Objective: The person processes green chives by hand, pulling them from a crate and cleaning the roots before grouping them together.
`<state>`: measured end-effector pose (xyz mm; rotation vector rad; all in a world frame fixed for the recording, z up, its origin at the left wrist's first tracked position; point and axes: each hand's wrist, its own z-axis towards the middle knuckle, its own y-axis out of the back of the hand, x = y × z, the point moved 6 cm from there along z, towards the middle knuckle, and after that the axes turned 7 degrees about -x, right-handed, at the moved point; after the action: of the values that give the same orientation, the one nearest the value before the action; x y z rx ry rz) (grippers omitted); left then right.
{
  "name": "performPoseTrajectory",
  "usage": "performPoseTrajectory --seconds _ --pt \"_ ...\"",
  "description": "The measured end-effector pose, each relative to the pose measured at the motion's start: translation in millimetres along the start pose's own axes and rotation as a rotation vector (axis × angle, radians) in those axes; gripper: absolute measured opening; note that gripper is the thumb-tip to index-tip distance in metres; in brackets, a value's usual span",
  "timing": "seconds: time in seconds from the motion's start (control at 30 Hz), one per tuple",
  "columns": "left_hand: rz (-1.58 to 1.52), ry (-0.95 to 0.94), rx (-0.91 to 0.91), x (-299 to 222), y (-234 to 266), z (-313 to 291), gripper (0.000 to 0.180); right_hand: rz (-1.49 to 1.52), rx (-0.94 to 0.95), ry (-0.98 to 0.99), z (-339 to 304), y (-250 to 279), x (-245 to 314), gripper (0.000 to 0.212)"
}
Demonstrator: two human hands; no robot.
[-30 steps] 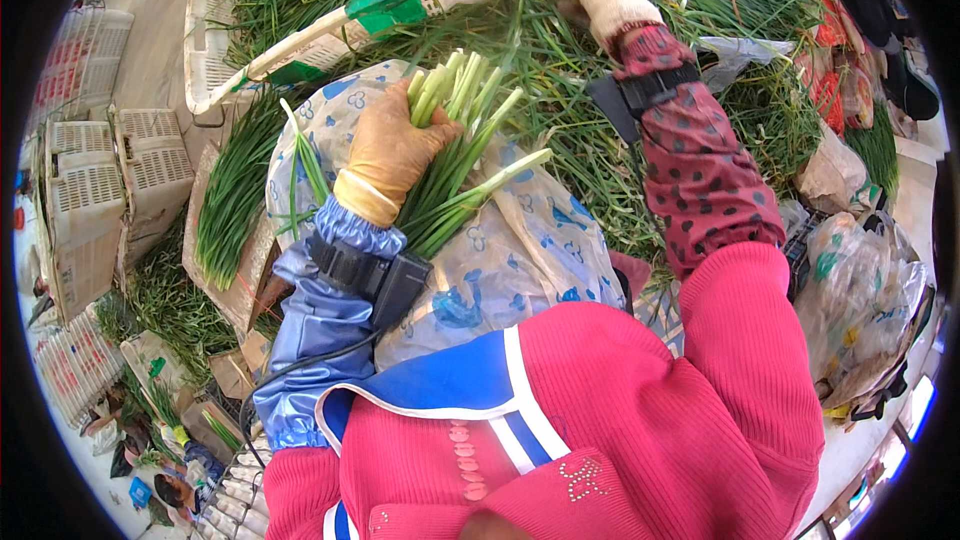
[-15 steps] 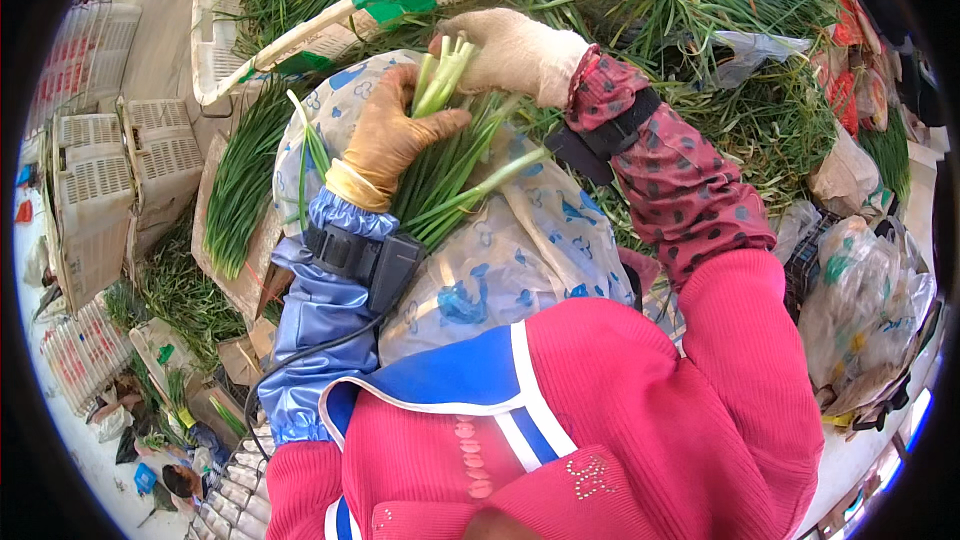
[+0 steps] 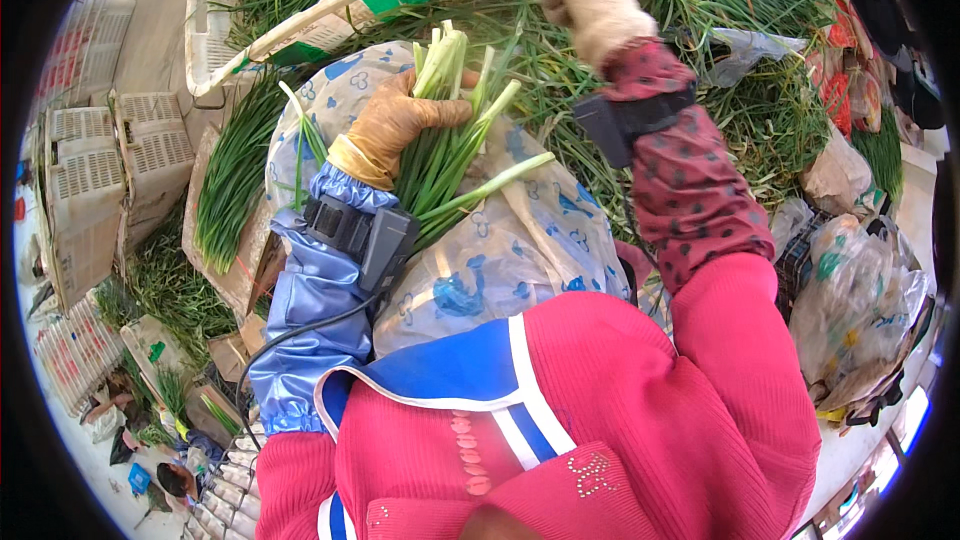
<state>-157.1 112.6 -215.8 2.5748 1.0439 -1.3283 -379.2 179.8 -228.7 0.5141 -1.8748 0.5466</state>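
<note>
My left hand (image 3: pixel 395 125), in a tan-orange glove, is closed around a bunch of scallions (image 3: pixel 445 162). Their pale, cut-looking ends stick up above the thumb, and the green leaves run down toward my lap. One thicker stalk (image 3: pixel 488 186) juts out to the right from the bunch. My right hand (image 3: pixel 592 5), in a whitish glove, is away from the bunch, over the far greens. Its fingers are bent but apart, with nothing plainly held in them. A patterned plastic cover (image 3: pixel 470 290) with blue shapes lies over my lap beneath the bunch.
A white plastic basket (image 3: pixel 290 28) with green tape stands ahead, scallions heaped in and behind it. A sheaf of scallions (image 3: pixel 238 180) lies on cardboard at left. White crates (image 3: pixel 88 175) stand farther left. Loose leaves (image 3: pixel 750 130) and plastic bags (image 3: pixel 860 300) are at right.
My right hand has left the bunch and moved up and to the right, over the far greens. The left hand keeps its hold, and the stalk ends now fan out more.
</note>
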Motion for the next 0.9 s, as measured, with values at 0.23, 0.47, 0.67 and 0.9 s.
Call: performPoseTrajectory --seconds 0.23,0.47,0.67,0.9 --pt "-0.035 -0.001 -0.027 4.0 10.8 9.8 0.036 -0.585 0.656 -0.287 -105.5 34.2 -36.4 0.043" --pt "0.002 -0.032 0.013 0.3 8.5 6.7 0.037 -0.227 0.374 -0.235 -126.1 -8.0 -26.8 0.03" --pt "0.145 -0.127 0.056 -5.3 8.3 1.9 0.046 -0.145 0.122 -0.137 -108.1 -28.1 -14.0 0.031" --pt "0.115 -0.06 0.183 2.6 7.5 0.5 0.05 -0.396 0.123 0.155 -94.2 -37.8 -6.0 0.028"
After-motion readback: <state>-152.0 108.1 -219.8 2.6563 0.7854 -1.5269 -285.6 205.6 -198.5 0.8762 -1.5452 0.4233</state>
